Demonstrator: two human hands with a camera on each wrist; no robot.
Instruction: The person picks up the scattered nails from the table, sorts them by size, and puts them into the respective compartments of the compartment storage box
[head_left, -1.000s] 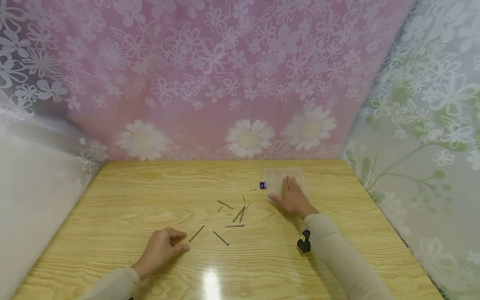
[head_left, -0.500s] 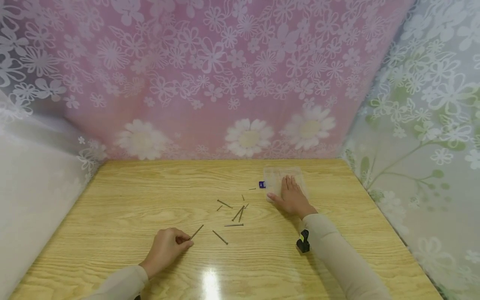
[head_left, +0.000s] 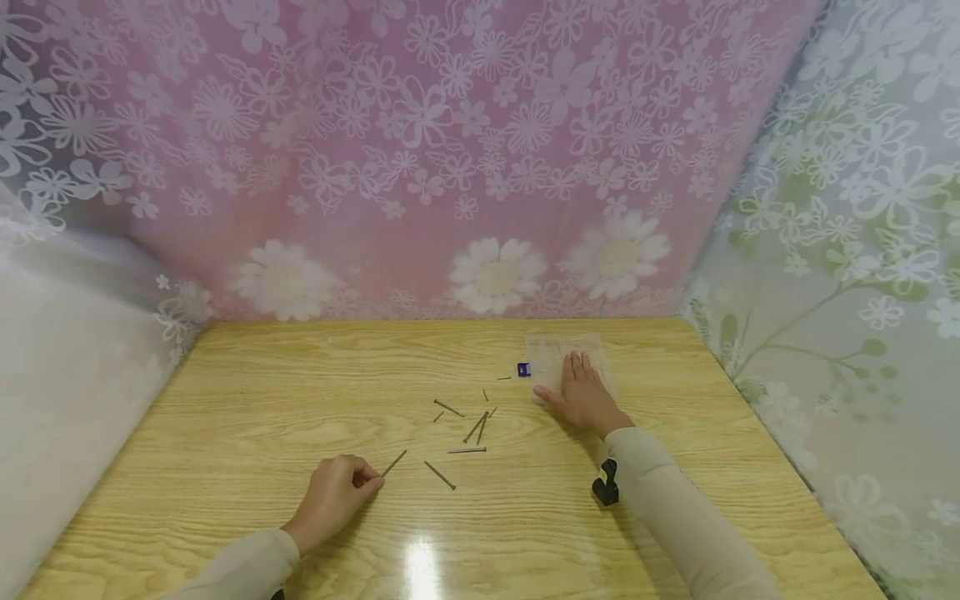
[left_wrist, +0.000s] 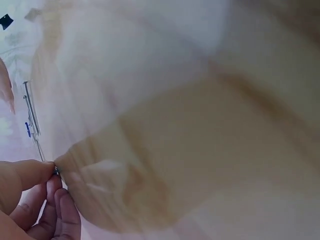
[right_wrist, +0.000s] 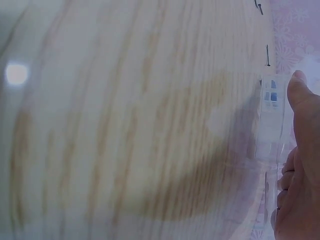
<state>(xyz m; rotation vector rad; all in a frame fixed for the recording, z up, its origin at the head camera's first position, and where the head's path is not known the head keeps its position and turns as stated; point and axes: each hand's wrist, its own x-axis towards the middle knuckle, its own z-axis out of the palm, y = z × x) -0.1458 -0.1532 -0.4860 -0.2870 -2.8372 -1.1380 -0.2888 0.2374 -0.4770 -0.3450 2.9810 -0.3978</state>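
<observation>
My left hand (head_left: 335, 500) pinches the head end of a long nail (head_left: 394, 463) between thumb and forefinger. In the left wrist view the thumb and fingertips of the left hand (left_wrist: 37, 200) cover the nail's head. My right hand (head_left: 588, 398) rests with outstretched fingers on a clear plastic box (head_left: 544, 346) at the back right. From the right wrist view, the box's transparent side (right_wrist: 270, 135) shows beside the right hand (right_wrist: 305, 150). Whether the box has anything inside is hard to tell.
Several nails, long and short, lie scattered mid-table, among them a long nail (head_left: 439, 475) near the left hand and another nail (head_left: 467, 451) behind it. A small blue-purple piece (head_left: 523, 370) sits at the box's left edge. Flowered cloth (head_left: 450, 167) hangs behind the wooden table (head_left: 300, 375).
The left hand has moved slightly right, and its thumb and forefinger have closed on the end of the long nail. The right hand stays on the box.
</observation>
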